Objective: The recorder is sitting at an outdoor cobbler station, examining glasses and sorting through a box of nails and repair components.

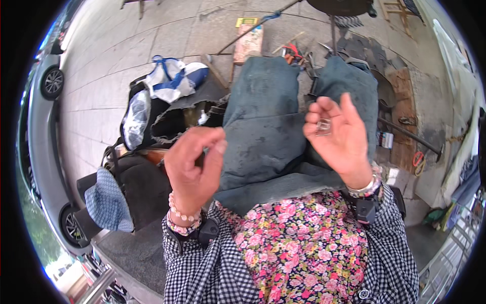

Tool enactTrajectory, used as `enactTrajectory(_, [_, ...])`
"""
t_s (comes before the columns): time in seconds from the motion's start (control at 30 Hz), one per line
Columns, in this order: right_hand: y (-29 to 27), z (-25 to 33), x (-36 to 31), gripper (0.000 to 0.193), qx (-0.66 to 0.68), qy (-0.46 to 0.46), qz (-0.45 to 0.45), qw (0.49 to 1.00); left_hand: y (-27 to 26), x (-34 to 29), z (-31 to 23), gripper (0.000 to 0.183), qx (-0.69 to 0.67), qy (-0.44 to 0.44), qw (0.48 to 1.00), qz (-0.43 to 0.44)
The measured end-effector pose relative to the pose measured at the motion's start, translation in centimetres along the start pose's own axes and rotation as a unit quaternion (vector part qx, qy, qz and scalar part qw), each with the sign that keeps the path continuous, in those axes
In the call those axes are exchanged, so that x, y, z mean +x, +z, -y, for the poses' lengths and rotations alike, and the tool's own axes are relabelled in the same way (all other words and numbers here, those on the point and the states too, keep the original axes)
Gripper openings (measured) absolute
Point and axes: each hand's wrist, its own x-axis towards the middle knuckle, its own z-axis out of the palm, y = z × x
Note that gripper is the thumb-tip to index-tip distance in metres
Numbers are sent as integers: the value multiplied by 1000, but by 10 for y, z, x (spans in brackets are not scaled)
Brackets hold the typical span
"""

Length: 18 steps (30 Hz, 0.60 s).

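Closest to us lies a floral-print apron (298, 243) over our checked sleeves (212, 273), and above it a dark blue denim cloth (263, 137) drapes across our lap. Our left hand (195, 164) is raised over the left edge of that cloth, its fingers curled in and the thumb pressed toward the fingertips in a pinch; we cannot tell whether anything is caught between them. A pink bead bracelet (182, 215) circles that wrist, with a black strap-mounted device (207, 232) just below it. Our right hand (336, 137) is held up well apart from the left, palm toward us, fingers bent over a small clear, glassy piece (323, 126) that rests against the inside of the fingers, the thumb standing up beside it. Another bracelet (369, 187) and a black device (365, 210) sit at that wrist. To the left of the left hand, a blue patterned cap (107, 205) rests on a dark seat (136, 187). Beyond the left hand, a black bag (167, 116) holds a clear plastic wrap (135, 119) and a blue-and-white cloth bundle (174, 78). Past the denim, a small wooden box (248, 43) and red-handled tools (292, 51) lie on the paving stones (126, 45). Far to the left stands a silver car (43, 116).
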Motion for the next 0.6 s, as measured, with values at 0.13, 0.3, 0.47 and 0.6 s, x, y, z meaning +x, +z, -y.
enactTrajectory(0.13, [-6, -7, 4, 52, 34, 36, -6, 999, 38, 5, -9, 16, -44, 61, 993, 88])
enactTrajectory(0.3, [3, -15, 3, 59, 13, 27, -32, 999, 73, 18, -12, 27, -61, 125, 980, 143])
enactTrajectory(0.47, [4, -36, -11, 59, -42, 67, -4, 997, 92, 3, -5, 22, 16, 115, 965, 235])
enactTrajectory(0.6, [1, -37, -17, 55, -79, 42, 19, 996, 92, -3, -3, 24, 13, 128, 972, 198])
